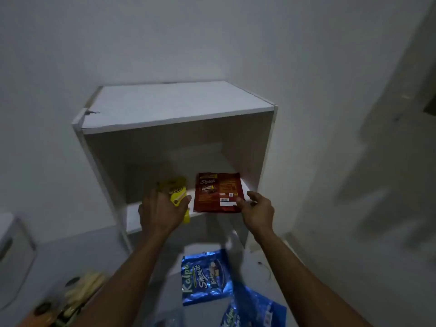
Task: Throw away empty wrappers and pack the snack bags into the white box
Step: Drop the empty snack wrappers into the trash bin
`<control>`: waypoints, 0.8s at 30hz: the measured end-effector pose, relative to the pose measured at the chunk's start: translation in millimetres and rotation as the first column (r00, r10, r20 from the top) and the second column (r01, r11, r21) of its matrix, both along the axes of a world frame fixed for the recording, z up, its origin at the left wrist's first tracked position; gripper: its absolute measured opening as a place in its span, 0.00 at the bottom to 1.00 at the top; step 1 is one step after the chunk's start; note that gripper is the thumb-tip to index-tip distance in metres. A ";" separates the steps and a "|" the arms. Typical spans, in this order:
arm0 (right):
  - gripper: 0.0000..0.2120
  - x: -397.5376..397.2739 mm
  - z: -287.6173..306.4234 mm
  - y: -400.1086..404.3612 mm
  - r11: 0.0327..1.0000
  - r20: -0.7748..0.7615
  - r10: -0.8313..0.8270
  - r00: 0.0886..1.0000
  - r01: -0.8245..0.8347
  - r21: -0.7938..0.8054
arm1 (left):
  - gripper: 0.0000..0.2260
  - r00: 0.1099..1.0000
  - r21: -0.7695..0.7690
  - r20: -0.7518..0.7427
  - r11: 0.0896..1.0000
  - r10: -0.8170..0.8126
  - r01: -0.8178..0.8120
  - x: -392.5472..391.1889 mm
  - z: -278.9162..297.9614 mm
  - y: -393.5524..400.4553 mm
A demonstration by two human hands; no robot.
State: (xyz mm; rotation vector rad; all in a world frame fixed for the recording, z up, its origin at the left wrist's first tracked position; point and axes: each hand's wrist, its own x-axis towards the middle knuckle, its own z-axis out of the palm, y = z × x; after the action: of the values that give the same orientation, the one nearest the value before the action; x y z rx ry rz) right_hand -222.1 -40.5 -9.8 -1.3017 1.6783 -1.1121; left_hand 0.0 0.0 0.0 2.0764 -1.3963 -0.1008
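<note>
Hands reach into the open front of the white box (174, 107), which stands against a pale wall with its opening facing the person. On the box's floor lie two snack bags side by side. The left hand (162, 212) is closed around the near end of the yellow bag (175, 191), fingers over its left edge and thumb on its right, so that the grip is clamped on that bag; the bag's near end sticks out over the front lip. The right hand (257, 212) rests at the lower right corner of the red bag (218, 192), thumb touching the corner, fingers loosely spread; it seems to hold nothing, though blur makes this uncertain. The red bag lies flat with its label side up, just right of the yellow one.

Below the box, on the floor between the forearms, lies a blue bag (204, 277), and a second blue bag (254, 312) sits nearer, partly cut off by the frame. At lower left are blurred yellowish wrappers (80, 293), and a white bin (14, 256) stands at the left edge.
</note>
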 end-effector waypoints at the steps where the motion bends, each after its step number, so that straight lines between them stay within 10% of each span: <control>1: 0.26 5.3 -2.9 -3.8 1.000 -0.019 -0.031 0.999 0.031 0.003 | 0.28 1.000 0.034 0.014 0.999 -0.006 0.005 2.9 -0.8 -3.6; 13: 0.21 19.8 -22.9 -29.2 0.953 0.179 -0.238 0.955 0.195 0.231 | 0.26 0.992 0.209 -0.106 0.977 0.069 -0.046 6.0 -7.8 -25.8; 24: 0.04 3.2 -13.3 -0.6 0.974 0.276 -0.219 0.936 0.194 0.116 | 0.23 0.977 0.246 -0.175 0.966 0.121 -0.076 2.2 -0.5 -17.8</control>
State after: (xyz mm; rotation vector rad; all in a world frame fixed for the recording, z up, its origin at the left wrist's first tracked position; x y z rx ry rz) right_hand -218.8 -41.1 -23.0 -0.8740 1.6481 -1.2685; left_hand 2.2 -17.8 -0.5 2.2603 -1.2126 -0.4317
